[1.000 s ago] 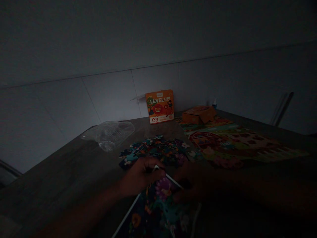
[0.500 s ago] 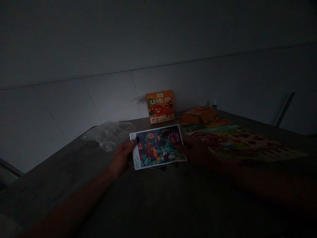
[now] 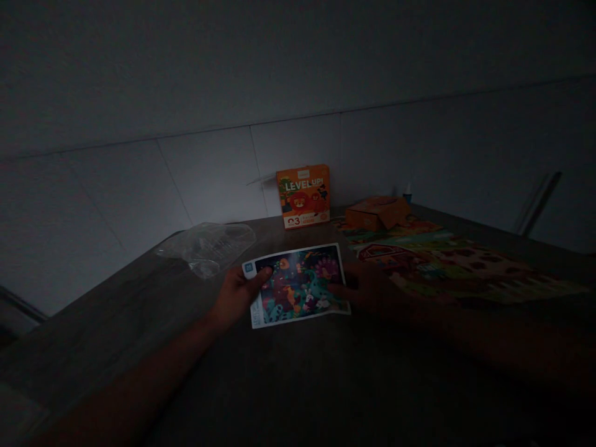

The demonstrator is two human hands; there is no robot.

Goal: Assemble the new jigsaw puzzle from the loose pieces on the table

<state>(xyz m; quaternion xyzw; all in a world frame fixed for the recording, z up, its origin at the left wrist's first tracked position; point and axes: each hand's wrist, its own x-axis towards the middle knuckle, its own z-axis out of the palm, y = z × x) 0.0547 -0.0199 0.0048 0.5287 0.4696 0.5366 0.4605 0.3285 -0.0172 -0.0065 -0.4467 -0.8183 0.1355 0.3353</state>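
Grip closed: left hand [image 3: 235,296] and right hand [image 3: 370,290] face inward, holding a picture card [image 3: 295,292] between them.

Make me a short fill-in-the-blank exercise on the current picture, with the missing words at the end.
1. The left hand has its ____ over the rectangular, white-bordered picture sheet, whose opposite end the right hand holds.
2. The upright orange cardboard box reads "LEVEL ____!".
3. In the picture, the crumpled, clear plastic bag lies to the ____ of that upright box.

Missing words: thumb; UP; left.
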